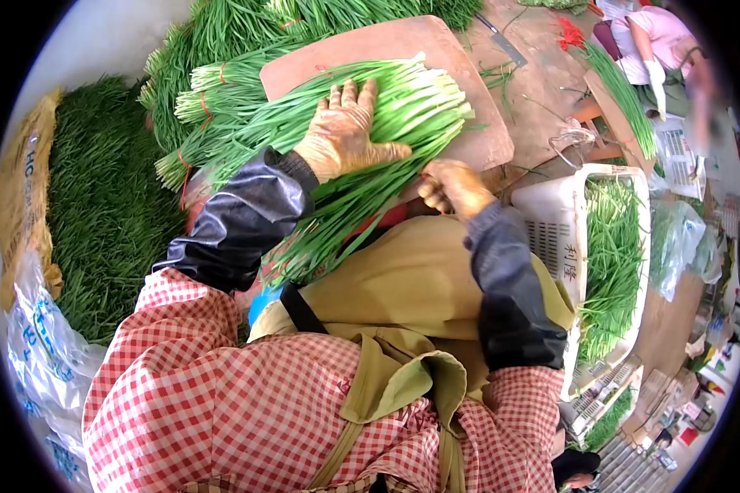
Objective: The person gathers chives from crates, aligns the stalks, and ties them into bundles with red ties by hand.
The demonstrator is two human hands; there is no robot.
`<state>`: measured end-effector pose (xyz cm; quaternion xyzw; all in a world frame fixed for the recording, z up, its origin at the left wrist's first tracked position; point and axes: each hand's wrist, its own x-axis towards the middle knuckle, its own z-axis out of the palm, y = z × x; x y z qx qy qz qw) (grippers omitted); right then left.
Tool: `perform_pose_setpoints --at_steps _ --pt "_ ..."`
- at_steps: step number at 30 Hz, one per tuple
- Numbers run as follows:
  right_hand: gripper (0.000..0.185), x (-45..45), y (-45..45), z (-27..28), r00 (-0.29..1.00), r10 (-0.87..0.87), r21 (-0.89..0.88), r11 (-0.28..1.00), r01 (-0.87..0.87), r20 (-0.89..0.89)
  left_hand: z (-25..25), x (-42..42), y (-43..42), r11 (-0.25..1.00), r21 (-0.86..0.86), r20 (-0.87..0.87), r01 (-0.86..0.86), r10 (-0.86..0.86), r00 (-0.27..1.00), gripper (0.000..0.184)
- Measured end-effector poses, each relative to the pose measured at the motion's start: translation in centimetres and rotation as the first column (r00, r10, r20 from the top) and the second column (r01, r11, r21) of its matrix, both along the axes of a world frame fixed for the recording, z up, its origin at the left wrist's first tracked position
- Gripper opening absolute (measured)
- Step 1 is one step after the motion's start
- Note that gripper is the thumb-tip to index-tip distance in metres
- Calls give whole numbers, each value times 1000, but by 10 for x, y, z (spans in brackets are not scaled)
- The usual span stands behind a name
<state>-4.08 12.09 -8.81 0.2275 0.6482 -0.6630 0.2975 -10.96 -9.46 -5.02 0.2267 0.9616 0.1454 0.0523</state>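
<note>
The left hand [341,135] lies spread on greens [423,94] atop the board [495,146]; light pressure should keep them aligned. The right hand [459,187] curls by the board's near edge, grip unclear.

Left hand [344,135] flat, palm down; right hand [459,187] curled nearby.
</note>
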Motion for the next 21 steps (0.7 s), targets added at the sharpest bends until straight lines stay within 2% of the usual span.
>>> perform_pose_setpoints --at_steps 1,2,3,4,7,8,9,10,11,12,13,14,16,17,18,21 --pt "26 -7 -12 -2 997 13 28 1000 -11 -81 4 4 5 996 -86 49 18 -14 999 134" --pt "26 -14 -24 -4 987 30 54 998 -22 -158 8 11 10 983 -179 95 49 -33 995 142" --pt "25 -23 -31 6 985 123 165 981 -102 -122 10 17 14 974 -222 79 36 -19 997 143" --pt "27 -23 -35 6 982 141 240 965 -108 -122 10 23 16 965 -262 73 26 -7 997 144" --pt "31 -16 -8 7 932 343 140 935 -326 -115 1 24 22 935 -355 20 -11 19 1000 137" --pt "28 -15 6 9 899 426 227 889 -397 -97 -4 24 22 930 -367 -4 -25 26 1000 134" --pt "26 -7 14 13 789 583 593 710 -379 -194 -6 25 20 945 -326 -32 -35 26 999 128" --pt "26 0 21 15 636 743 865 443 -235 -208 -7 24 18 945 -326 -25 -40 33 999 128" --pt "26 5 29 11 633 747 861 444 -248 -203 -9 24 18 949 -314 -29 -41 34 999 126" --pt "27 7 33 8 384 912 970 206 -129 -142 -12 23 15 953 -301 -36 -41 31 999 124" --pt "30 9 34 3 127 992 998 -4 63 -4 -16 22 10 963 -268 -84 -43 21 996 121" --pt "30 11 35 -5 125 992 998 0 59 -8 -18 23 11 961 -273 -80 -43 22 997 121" --pt "32 11 27 -22 -71 994 993 86 78 -81 -17 19 6 977 -213 -82 -20 3 997 118" --pt "24 9 24 -29 -75 994 992 91 88 -85 -23 19 3 981 -194 -143 -25 -3 990 115" --pt "24 8 21 -29 -83 993 991 96 92 -89 -21 19 1 979 -199 -148 -33 4 989 115" --pt "8 6 7 -31 27 997 997 67 33 -68 -21 12 -11 997 -74 -120 7 -16 993 111"
